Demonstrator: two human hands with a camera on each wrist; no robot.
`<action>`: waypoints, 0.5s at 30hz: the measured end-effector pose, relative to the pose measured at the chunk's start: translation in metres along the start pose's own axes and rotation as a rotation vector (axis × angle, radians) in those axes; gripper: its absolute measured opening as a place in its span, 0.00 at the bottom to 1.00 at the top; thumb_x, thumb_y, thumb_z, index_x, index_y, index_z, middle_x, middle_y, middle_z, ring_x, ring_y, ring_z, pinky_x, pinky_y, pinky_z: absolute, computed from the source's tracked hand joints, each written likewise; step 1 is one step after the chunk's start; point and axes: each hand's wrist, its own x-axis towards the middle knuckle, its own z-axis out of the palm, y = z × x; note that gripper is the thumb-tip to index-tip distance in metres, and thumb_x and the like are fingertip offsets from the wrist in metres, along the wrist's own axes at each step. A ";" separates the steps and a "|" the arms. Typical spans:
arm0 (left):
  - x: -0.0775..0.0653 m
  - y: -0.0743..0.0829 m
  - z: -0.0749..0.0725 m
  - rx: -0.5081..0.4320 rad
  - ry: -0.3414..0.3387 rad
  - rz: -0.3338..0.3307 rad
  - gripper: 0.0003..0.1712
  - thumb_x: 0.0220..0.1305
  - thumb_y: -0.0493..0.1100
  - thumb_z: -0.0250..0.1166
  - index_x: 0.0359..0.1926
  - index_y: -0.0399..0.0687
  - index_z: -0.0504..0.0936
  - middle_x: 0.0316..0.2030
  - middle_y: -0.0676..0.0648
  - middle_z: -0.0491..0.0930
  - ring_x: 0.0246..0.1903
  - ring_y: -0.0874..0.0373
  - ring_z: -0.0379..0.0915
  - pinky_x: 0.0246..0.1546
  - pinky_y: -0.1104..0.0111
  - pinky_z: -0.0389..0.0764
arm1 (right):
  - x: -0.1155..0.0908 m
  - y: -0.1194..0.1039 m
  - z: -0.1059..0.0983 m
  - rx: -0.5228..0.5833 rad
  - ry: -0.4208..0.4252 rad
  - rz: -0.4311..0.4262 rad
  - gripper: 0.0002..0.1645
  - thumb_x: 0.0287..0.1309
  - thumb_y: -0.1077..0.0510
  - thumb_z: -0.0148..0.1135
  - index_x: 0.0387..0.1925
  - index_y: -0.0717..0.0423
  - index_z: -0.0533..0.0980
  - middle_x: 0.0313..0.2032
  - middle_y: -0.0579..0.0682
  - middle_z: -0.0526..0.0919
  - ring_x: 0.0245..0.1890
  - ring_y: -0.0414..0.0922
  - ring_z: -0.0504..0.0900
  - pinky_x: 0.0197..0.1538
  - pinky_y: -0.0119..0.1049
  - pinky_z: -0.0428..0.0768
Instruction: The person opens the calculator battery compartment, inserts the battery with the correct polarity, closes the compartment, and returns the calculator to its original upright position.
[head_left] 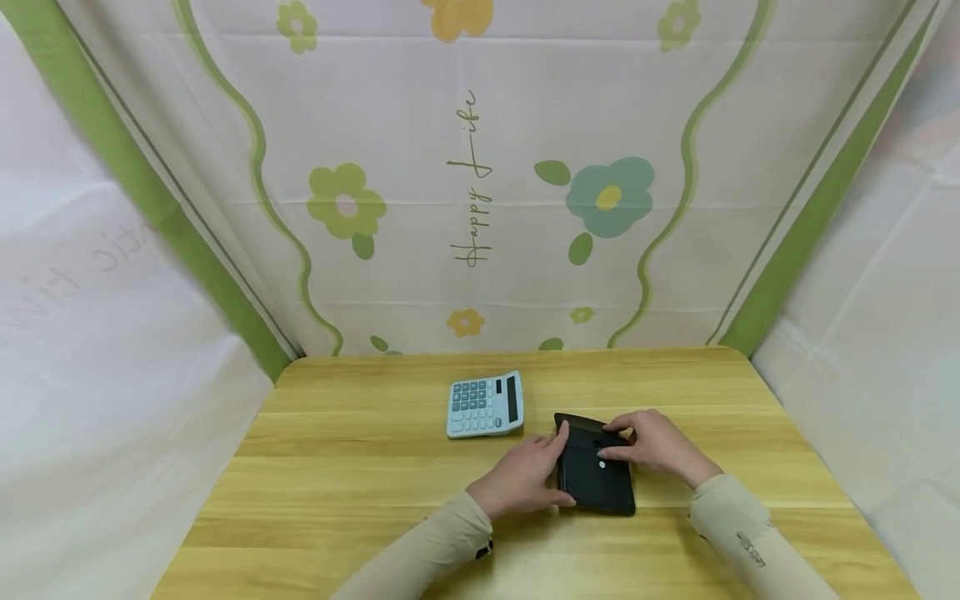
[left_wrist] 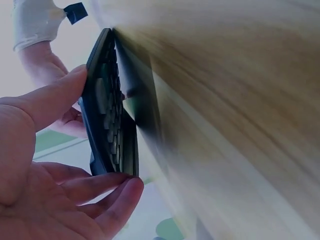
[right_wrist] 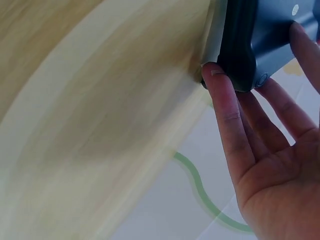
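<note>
A black calculator [head_left: 592, 492] is held face down over the right half of the table, its back turned up with a small pale round spot on it. Its rows of keys show from the side in the left wrist view, facing the wood. My left hand [head_left: 521, 479] grips its left edge, thumb on the near part and fingers at the far part. With thumb on the back and fingers at the far right edge, my right hand [head_left: 660, 446] pinches it. In the right wrist view a round foot [right_wrist: 262, 79] shows on the calculator's back corner.
A light blue calculator [head_left: 472, 408] lies face up on the wooden table [head_left: 337, 467], left of and beyond the black one. White flowered cloth [head_left: 420, 275] hangs behind the table's far edge, and more cloth hangs on both sides.
</note>
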 end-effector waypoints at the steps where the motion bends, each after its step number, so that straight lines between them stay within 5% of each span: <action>1: 0.000 0.000 -0.001 -0.004 0.007 0.006 0.62 0.53 0.71 0.63 0.76 0.46 0.42 0.69 0.44 0.61 0.65 0.51 0.62 0.63 0.63 0.68 | 0.000 0.000 0.000 -0.006 0.002 -0.003 0.30 0.46 0.36 0.71 0.46 0.51 0.83 0.43 0.47 0.85 0.27 0.32 0.76 0.31 0.30 0.75; 10: 0.000 0.003 -0.005 0.012 0.062 0.034 0.62 0.53 0.77 0.53 0.76 0.48 0.41 0.67 0.47 0.66 0.64 0.53 0.64 0.61 0.63 0.71 | -0.003 0.001 -0.002 -0.036 -0.025 -0.015 0.36 0.53 0.31 0.62 0.53 0.52 0.80 0.48 0.49 0.84 0.30 0.32 0.78 0.36 0.34 0.79; 15: 0.001 0.005 -0.004 0.053 0.127 0.028 0.62 0.51 0.81 0.49 0.76 0.48 0.45 0.66 0.47 0.67 0.63 0.53 0.64 0.61 0.62 0.70 | -0.006 -0.001 -0.004 -0.025 -0.077 -0.022 0.37 0.58 0.32 0.58 0.59 0.54 0.75 0.40 0.45 0.83 0.23 0.32 0.73 0.32 0.31 0.74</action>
